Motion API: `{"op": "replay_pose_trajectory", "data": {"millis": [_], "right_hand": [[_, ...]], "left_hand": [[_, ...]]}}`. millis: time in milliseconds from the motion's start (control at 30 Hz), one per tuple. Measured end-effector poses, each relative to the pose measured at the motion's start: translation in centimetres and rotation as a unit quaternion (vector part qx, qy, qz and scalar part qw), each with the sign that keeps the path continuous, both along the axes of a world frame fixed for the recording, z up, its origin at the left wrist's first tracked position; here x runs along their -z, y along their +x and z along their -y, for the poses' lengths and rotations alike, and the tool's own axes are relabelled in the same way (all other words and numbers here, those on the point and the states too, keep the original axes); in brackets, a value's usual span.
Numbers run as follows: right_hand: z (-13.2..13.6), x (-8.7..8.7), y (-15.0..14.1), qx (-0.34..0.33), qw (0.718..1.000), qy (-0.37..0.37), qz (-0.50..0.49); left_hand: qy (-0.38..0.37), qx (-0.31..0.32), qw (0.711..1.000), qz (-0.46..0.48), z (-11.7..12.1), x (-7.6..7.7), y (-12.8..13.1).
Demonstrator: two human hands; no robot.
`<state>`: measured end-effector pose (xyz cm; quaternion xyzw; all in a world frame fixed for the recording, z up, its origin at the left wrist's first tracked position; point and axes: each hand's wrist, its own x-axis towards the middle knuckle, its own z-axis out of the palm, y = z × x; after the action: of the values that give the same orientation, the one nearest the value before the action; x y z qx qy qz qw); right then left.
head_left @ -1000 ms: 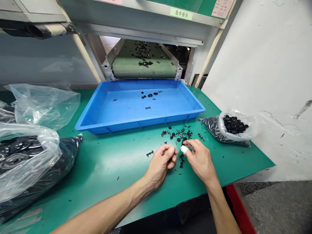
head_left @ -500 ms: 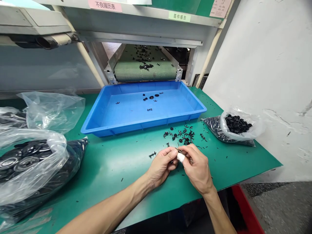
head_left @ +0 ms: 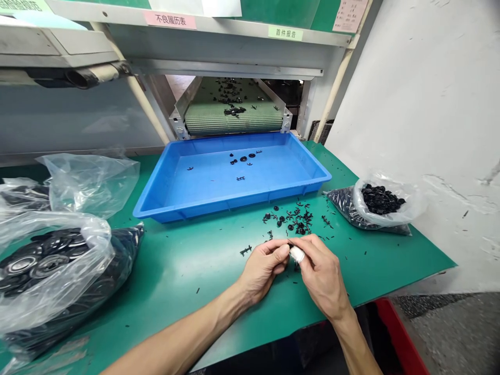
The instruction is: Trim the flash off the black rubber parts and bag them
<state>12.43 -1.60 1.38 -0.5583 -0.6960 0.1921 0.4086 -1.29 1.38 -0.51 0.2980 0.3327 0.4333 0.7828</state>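
My left hand (head_left: 265, 268) and my right hand (head_left: 322, 273) meet fingertip to fingertip above the green tabletop (head_left: 179, 276). Both are closed in a pinch around a small black plastic part (head_left: 290, 246), mostly hidden by the fingers. White tape (head_left: 297, 254) wraps my right thumb. Just beyond the hands lies a loose pile of small black plastic parts (head_left: 300, 225), some round, some thin branched pieces. One branched black piece (head_left: 246, 250) lies apart, left of the pile.
A blue tray (head_left: 230, 205) with a few black parts stands below a green conveyor belt (head_left: 234, 122) carrying more. At left is a plastic bag of black discs (head_left: 47, 260); at right, a bag of small black parts (head_left: 380, 200). A red bin (head_left: 402, 338) sits below the table edge.
Both hands have shifted slightly right in the picture, still pinched together at the fingertips. The whole view has moved a little; the tray, bags and pile stay put.
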Motion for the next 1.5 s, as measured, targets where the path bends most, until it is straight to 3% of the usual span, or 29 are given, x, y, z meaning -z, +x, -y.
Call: {"op": "replay_pose_trajectory", "data": {"millis": [233,333,600,800,900,1033,1133,1267,1367,1500], "right_hand": [[1.6,0.3,0.6,0.071,0.990,0.033,0.121],[2.0,0.1,0.1,0.069,0.984,0.043,0.158],[2.0,-0.4,-1.2,0.059,0.985,0.044,0.154],[2.2,0.1,-2.2,0.114,0.976,0.052,0.178],[1.9,0.1,-2.1,0.119,0.982,-0.009,0.146],[0.8,-0.3,-1.0,0.075,0.985,-0.139,0.064],[0.1,-0.4,0.2,0.044,0.982,-0.184,0.009],[-0.4,0.3,1.9,0.071,0.980,-0.185,0.028],[-1.2,0.9,3.0,0.123,0.979,-0.139,0.079],[-3.3,1.5,3.2,0.121,0.977,-0.088,0.155]], "left_hand": [[-0.003,0.008,1.000,0.014,0.1,-0.2,0.1],[-0.012,-0.013,1.000,0.003,0.1,0.0,0.1],[-0.006,-0.036,0.998,-0.052,0.2,0.5,0.1],[0.007,-0.024,0.997,-0.079,0.2,0.5,0.1],[0.029,-0.014,0.993,-0.111,0.3,0.5,0.0],[0.069,-0.009,0.984,-0.166,0.5,0.6,0.1],[0.091,0.001,0.978,-0.187,0.7,0.4,0.2],[0.069,0.003,0.987,-0.143,0.6,0.1,0.4],[0.036,-0.010,0.997,-0.072,0.3,-0.2,0.4],[-0.006,-0.031,0.999,-0.010,0.0,-0.4,0.1]]}}
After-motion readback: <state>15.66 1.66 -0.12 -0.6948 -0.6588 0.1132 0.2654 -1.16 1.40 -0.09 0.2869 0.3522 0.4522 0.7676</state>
